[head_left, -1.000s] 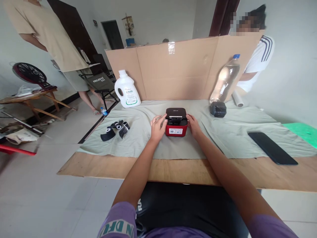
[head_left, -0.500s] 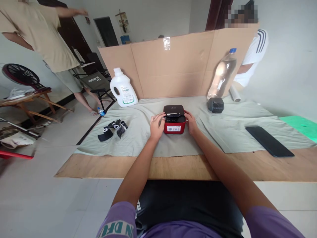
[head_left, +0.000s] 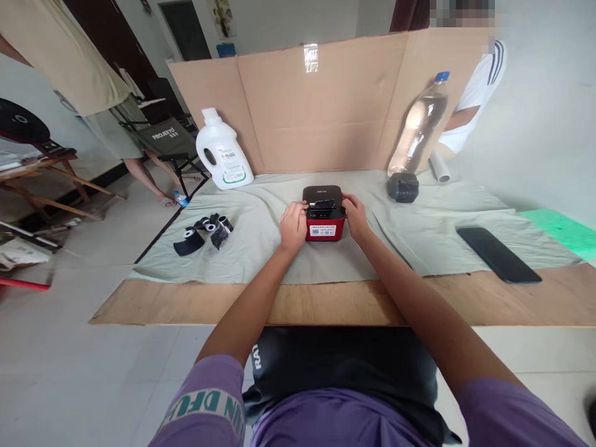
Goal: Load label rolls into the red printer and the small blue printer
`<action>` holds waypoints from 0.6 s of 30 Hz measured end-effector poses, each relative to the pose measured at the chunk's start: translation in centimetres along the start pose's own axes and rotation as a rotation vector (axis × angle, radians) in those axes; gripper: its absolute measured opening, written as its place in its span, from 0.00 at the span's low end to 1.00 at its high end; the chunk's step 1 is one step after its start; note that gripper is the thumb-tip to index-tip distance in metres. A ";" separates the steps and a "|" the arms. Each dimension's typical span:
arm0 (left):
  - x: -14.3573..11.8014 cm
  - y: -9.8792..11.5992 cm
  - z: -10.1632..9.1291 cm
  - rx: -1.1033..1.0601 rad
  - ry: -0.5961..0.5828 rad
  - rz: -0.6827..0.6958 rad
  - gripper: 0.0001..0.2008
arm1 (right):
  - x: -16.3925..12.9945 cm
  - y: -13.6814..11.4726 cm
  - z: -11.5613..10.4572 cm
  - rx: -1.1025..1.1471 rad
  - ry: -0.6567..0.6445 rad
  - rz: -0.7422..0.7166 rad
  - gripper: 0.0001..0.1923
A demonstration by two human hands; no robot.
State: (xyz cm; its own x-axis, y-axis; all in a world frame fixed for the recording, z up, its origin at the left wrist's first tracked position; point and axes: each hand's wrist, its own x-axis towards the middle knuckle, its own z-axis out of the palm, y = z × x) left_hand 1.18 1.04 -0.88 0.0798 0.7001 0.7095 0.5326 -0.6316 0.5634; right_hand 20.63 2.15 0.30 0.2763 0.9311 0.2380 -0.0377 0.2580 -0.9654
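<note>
A small red-and-black label printer with a white sticker on its front stands on the grey-green cloth in front of me. A dark strip lies across the slot on its black top. My left hand holds the printer's left side, fingertips near the top edge. On the opposite side, my right hand grips the upper right edge with bent fingers. Parts of the fingers are hidden behind the body. Several small black rolls and a loose black strip lie to the left.
A white detergent bottle and a large clear bottle stand before a cardboard screen. Near the clear bottle are a black taped block and a white tube. A black phone lies right. Two people stand beyond the table.
My view has tipped downward, so everything sits higher in the picture. The left fingers have slid from the printer's top edge toward its side. Both hands stay on the printer.
</note>
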 end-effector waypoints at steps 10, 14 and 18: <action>-0.9 -0.1 0.5 -0.127 0.068 0.035 0.22 | -0.5 2.0 -0.4 0.186 -0.026 0.024 0.25; -1.0 -0.4 0.5 -0.152 0.063 0.061 0.22 | -0.4 2.7 -0.8 0.195 -0.058 0.021 0.29; -0.7 -0.2 0.1 -0.125 0.024 0.070 0.21 | -0.2 2.9 -0.7 0.191 -0.033 0.030 0.33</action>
State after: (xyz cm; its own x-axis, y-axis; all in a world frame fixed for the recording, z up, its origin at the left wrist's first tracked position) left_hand 1.09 0.68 -1.56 0.0924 0.6457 0.7580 0.4168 -0.7165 0.5594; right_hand 21.14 2.53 -2.60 0.2405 0.9462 0.2163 -0.2278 0.2716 -0.9351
